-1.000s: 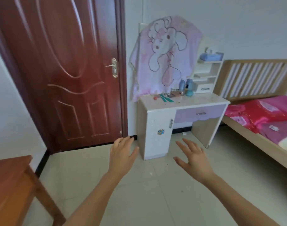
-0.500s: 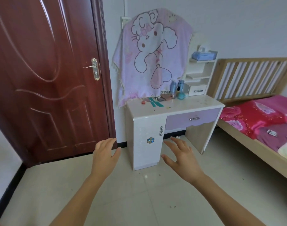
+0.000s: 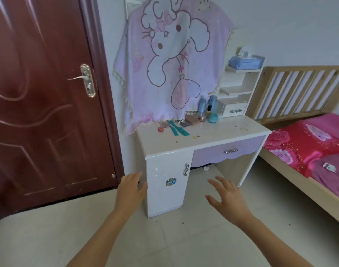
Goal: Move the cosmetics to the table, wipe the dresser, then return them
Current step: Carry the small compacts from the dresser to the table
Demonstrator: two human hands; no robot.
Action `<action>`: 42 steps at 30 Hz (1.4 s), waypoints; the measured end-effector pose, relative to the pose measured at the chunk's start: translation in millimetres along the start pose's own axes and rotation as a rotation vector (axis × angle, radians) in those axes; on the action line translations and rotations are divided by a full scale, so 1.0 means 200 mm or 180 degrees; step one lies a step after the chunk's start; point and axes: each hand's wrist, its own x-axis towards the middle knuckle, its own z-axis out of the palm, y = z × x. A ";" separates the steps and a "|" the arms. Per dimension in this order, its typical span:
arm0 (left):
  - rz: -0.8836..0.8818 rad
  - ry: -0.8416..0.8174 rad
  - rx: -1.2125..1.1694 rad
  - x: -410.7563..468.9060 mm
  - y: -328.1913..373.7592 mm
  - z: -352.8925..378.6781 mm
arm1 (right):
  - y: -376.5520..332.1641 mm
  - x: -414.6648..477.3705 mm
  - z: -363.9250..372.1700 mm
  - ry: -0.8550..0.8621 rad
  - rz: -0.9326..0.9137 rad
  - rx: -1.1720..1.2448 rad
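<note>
Dresser (image 3: 222,132) holds cosmetics (image 3: 202,107), well beyond left hand (image 3: 131,191) and right hand (image 3: 228,197); fingers (image 3: 132,177) spread, empty.

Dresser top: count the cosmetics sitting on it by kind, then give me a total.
teal combs: 2
flat palettes: 3
tall blue bottles: 2
small dark-capped bottle: 1
teal jar: 1
small orange round case: 1
Total: 10 clearly seen; the cluster around the bottles may hide more.
</note>
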 end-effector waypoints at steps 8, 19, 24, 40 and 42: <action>0.0039 -0.0204 0.0040 0.49 0.22 0.41 | 0.47 0.53 0.01 0.0070 0.0056 0.0296; -0.0309 -0.0220 0.0214 0.97 0.38 0.77 | 0.75 1.16 0.23 -0.0541 -0.0174 0.0532; -0.0709 -0.0302 0.0299 1.12 0.14 0.77 | 0.71 1.42 0.44 -0.0932 -0.0348 0.0520; -0.0692 -0.0467 0.0307 2.10 -0.33 0.97 | 0.37 2.37 0.90 -0.1445 -0.0226 0.0286; -0.0689 -0.0614 0.0377 2.17 -0.32 1.01 | 0.37 2.39 0.95 -0.1493 -0.0138 0.0351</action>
